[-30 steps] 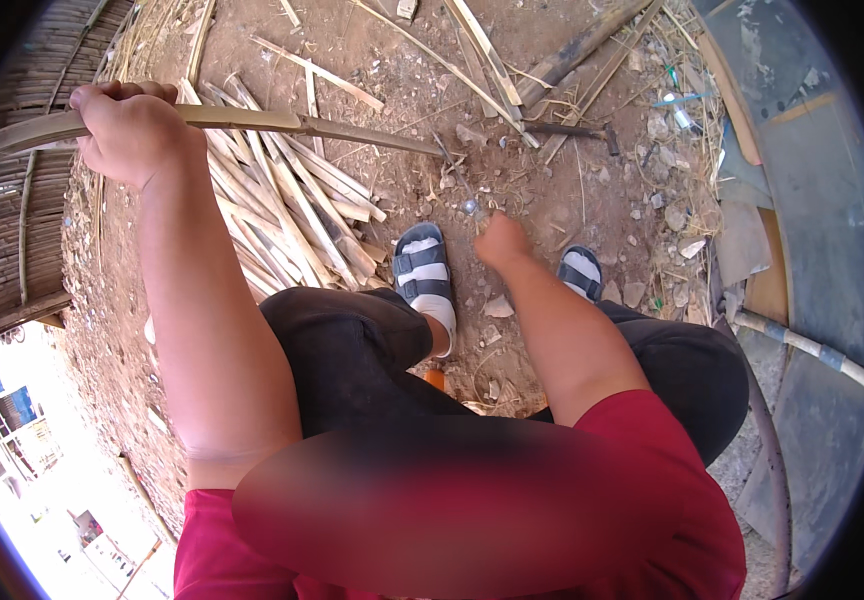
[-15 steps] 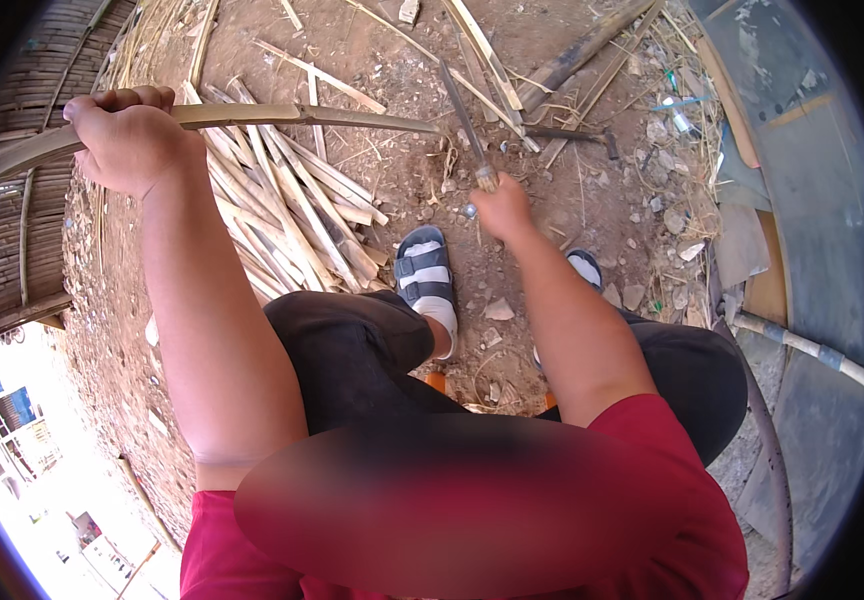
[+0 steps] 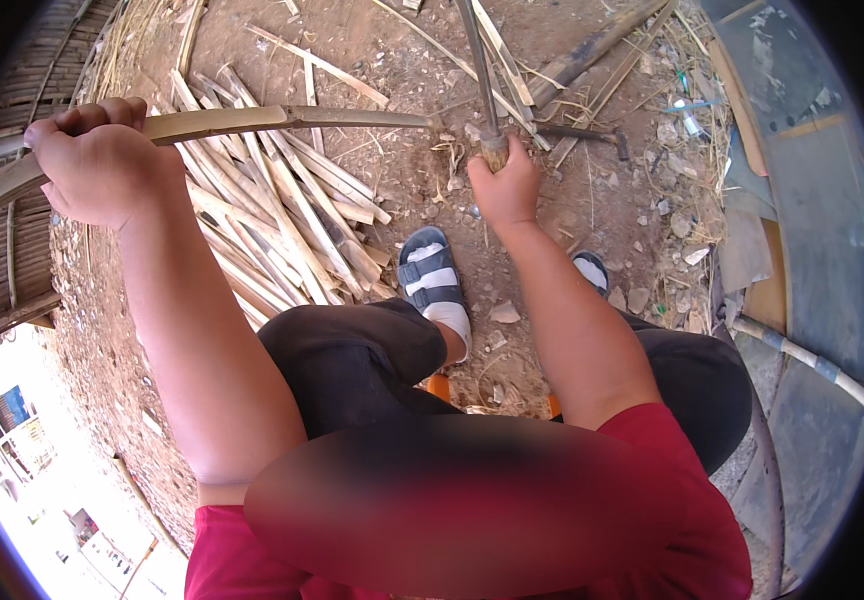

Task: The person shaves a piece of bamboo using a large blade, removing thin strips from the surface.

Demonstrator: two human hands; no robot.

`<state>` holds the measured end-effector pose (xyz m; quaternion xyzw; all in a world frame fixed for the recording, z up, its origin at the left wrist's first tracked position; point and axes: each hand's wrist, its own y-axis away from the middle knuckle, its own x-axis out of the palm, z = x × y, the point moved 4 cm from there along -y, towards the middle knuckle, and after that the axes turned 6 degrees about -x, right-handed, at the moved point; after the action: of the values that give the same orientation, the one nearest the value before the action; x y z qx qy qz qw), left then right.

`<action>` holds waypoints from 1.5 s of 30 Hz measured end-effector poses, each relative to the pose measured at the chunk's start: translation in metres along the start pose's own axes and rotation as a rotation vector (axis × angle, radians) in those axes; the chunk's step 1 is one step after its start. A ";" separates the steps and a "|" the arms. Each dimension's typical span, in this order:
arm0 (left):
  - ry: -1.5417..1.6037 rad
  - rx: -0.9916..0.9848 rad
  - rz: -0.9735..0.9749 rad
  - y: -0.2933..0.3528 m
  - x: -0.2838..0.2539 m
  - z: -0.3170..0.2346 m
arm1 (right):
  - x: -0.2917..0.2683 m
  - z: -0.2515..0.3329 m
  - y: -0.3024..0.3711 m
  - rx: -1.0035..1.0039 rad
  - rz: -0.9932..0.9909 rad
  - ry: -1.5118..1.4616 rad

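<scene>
My left hand (image 3: 102, 165) is wrapped round a long bamboo strip (image 3: 242, 120) at the left. From my fist the strip runs rightward over the ground, and its other part bends past the left rim. In front of me, my right hand (image 3: 508, 188) grips the handle of a long-bladed knife (image 3: 477, 65). Its blade points away from me, just right of the strip's far end, with a gap between them in the picture. Beyond my left foot lies a pile of split bamboo strips (image 3: 287, 215).
A hammer-like tool (image 3: 582, 134) lies on the dirt right of my right hand. Farther off rests a dark pole (image 3: 597, 50) among loose strips. A woven bamboo wall (image 3: 27, 210) stands at the left; grey sheets (image 3: 822, 220) and a pale pipe (image 3: 812, 365) line the right.
My right hand has moved slightly farther away, and the knife's blade has swung right and points more straight ahead. My left hand has shifted a little left and nearer, taking the bamboo strip along.
</scene>
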<state>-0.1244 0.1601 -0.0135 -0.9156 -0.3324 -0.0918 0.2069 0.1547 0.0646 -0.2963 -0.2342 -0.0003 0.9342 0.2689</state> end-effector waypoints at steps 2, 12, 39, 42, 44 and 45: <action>-0.009 0.024 -0.012 0.000 0.000 0.002 | 0.008 -0.010 0.009 -0.035 0.005 0.041; 0.018 -0.021 -0.062 -0.011 -0.012 0.012 | 0.047 -0.100 0.047 0.351 0.565 0.532; -0.046 -0.040 -0.120 -0.020 -0.025 0.024 | 0.032 -0.026 -0.002 0.249 0.452 0.179; -0.060 -0.026 -0.137 -0.020 -0.026 0.021 | 0.024 0.037 -0.015 0.052 0.306 0.132; -0.040 -0.031 -0.171 -0.023 -0.029 0.020 | 0.024 0.045 -0.008 -0.014 0.242 0.139; -0.051 -0.038 -0.186 -0.024 -0.030 0.021 | 0.030 0.021 0.005 0.020 0.280 0.220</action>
<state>-0.1615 0.1689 -0.0338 -0.8865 -0.4193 -0.0937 0.1718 0.1206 0.0782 -0.2909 -0.3302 0.0714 0.9312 0.1367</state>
